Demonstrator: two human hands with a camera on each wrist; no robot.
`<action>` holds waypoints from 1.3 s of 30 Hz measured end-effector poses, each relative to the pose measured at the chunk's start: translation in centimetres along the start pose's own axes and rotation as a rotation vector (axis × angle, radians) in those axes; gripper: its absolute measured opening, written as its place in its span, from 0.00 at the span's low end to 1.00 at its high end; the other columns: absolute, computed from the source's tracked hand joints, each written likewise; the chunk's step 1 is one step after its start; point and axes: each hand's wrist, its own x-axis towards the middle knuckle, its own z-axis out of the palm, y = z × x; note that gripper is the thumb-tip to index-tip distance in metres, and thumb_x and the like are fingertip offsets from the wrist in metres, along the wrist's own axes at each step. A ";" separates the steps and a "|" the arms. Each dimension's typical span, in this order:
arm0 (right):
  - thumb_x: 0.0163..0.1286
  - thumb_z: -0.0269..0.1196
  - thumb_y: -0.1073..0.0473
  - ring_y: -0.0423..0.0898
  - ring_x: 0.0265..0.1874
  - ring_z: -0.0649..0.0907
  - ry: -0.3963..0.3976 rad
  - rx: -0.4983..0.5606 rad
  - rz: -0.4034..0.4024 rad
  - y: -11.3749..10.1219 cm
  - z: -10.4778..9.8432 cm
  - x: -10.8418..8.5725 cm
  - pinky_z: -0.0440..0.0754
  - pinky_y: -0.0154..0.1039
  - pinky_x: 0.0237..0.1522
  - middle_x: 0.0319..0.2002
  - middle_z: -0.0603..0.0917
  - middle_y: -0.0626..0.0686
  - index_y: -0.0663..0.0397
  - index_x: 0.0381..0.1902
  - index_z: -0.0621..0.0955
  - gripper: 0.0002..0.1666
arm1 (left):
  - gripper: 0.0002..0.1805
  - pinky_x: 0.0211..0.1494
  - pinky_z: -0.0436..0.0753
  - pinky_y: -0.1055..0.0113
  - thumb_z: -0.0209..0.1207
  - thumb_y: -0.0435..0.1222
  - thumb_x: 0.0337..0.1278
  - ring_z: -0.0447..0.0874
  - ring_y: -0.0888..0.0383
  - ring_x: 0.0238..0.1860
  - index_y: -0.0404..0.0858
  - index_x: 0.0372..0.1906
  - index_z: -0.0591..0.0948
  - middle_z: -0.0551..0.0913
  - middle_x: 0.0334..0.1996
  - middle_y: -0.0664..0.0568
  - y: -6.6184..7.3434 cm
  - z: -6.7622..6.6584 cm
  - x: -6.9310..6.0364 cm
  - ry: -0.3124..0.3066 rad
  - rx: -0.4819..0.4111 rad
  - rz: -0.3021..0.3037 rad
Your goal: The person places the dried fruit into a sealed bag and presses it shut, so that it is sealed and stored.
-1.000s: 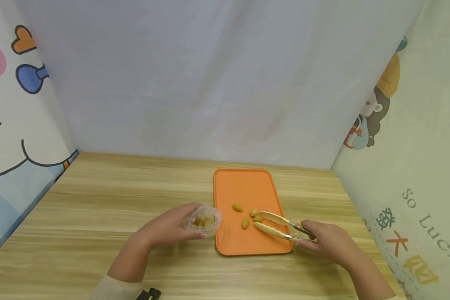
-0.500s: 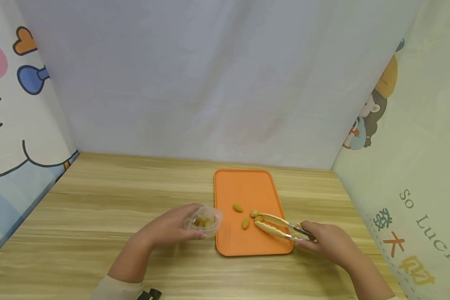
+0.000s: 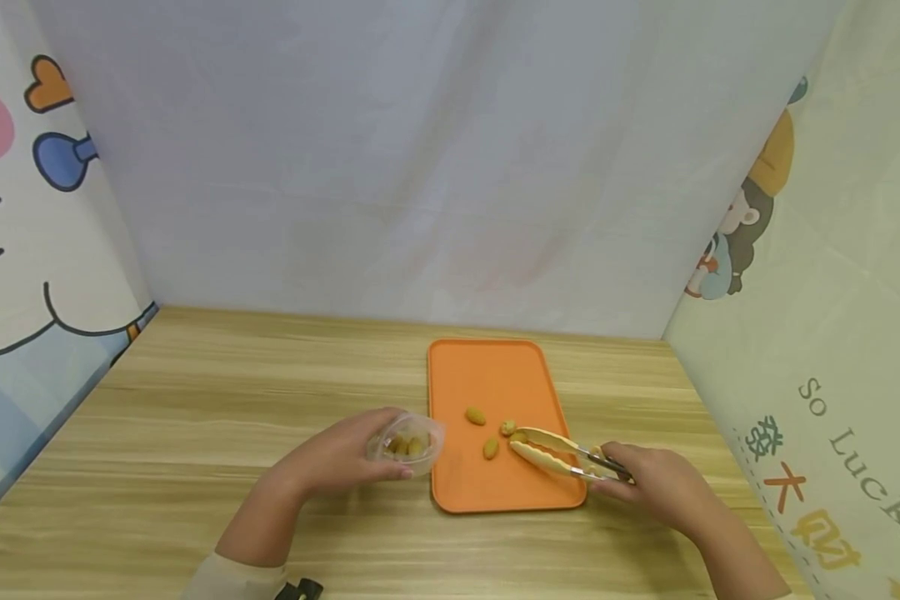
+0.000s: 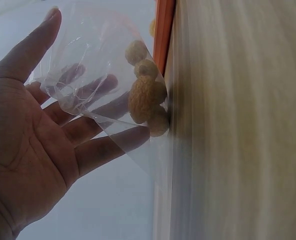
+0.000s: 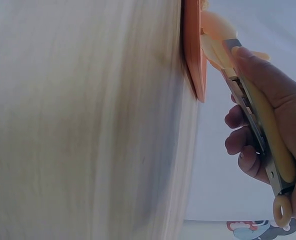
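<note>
My left hand (image 3: 337, 457) holds a clear plastic bag (image 4: 95, 37) at the left edge of the orange tray (image 3: 487, 371). Several brown, wrinkled nut-like pieces (image 4: 142, 100) lie inside the bag; its opening faces up in the head view. My right hand (image 3: 656, 483) grips kitchen tongs (image 3: 546, 461) with cream-coloured tips and metal arms. The tips stand apart over the tray, by a yellow-brown piece (image 3: 520, 436) that they partly hide. Close by lies a paler round piece (image 3: 507, 427). Two oval almond-like pieces (image 3: 476, 415) sit farther left on the tray.
The tray lies on a wood-grain table (image 3: 270, 367). A pale curtain (image 3: 390, 167) hangs behind it. Printed cloths stand at the left (image 3: 52, 208) and right (image 3: 810, 333) sides. A black strap or device (image 3: 300, 590) shows at the left sleeve.
Almost nothing moves: both hands, the bag and the tongs stay in place. The tongs' tips seem slightly closer together than one second ago.
</note>
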 end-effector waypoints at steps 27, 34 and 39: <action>0.60 0.68 0.39 0.30 0.17 0.62 -0.015 0.007 -0.001 0.8 0.8 0.0 0.61 0.30 0.21 0.18 0.62 0.32 0.40 0.32 0.74 0.18 | 0.41 0.54 0.75 0.55 0.68 0.62 0.47 0.78 0.58 0.47 0.53 0.66 0.71 0.79 0.51 0.57 -0.2 0.2 0.2 -0.013 -0.004 -0.003; 0.61 0.68 0.39 0.31 0.18 0.63 -0.015 0.007 0.000 0.9 0.6 0.1 0.62 0.31 0.22 0.18 0.62 0.32 0.39 0.33 0.74 0.17 | 0.41 0.54 0.75 0.54 0.67 0.62 0.47 0.77 0.58 0.48 0.52 0.66 0.71 0.79 0.51 0.58 -0.2 0.2 0.3 -0.016 -0.003 0.002; 0.59 0.69 0.40 0.31 0.18 0.63 0.016 0.000 -0.014 0.8 0.8 0.3 0.63 0.30 0.22 0.19 0.63 0.31 0.39 0.33 0.74 0.17 | 0.42 0.53 0.75 0.55 0.67 0.62 0.47 0.77 0.59 0.47 0.51 0.67 0.70 0.79 0.51 0.58 -0.5 0.2 0.4 -0.015 0.002 0.009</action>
